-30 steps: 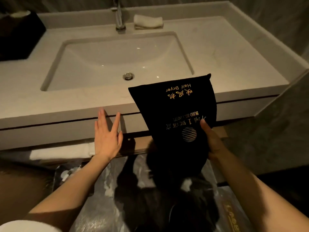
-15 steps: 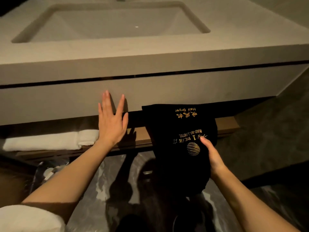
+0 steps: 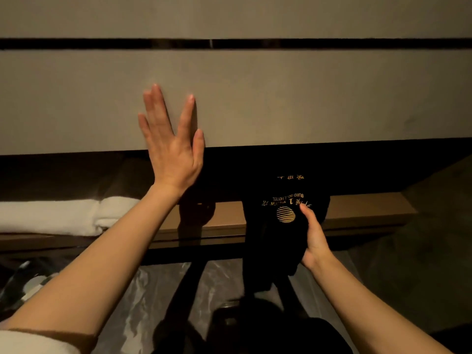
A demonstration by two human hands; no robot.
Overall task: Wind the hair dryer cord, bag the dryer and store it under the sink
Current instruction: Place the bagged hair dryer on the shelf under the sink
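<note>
A black drawstring bag point(image 3: 278, 233) with gold lettering and a round gold logo hangs in front of the wooden shelf point(image 3: 357, 213) under the sink counter. Its upper part reaches into the dark gap above the shelf. My right hand point(image 3: 315, 236) grips the bag's right side, thumb on the front. The dryer and cord are hidden inside the bag. My left hand point(image 3: 171, 144) lies flat, fingers spread, against the beige front panel point(image 3: 306, 98) of the vanity.
Folded white towels point(image 3: 63, 215) lie on the shelf at the left. A dark seam point(image 3: 229, 43) runs across the vanity front near the top. Below the shelf is a glossy marbled floor point(image 3: 153, 302) with my dark shadow.
My view has dropped from the sink top to the vanity front. The bag has moved down and forward, level with the shelf. My left hand stays flat on the panel.
</note>
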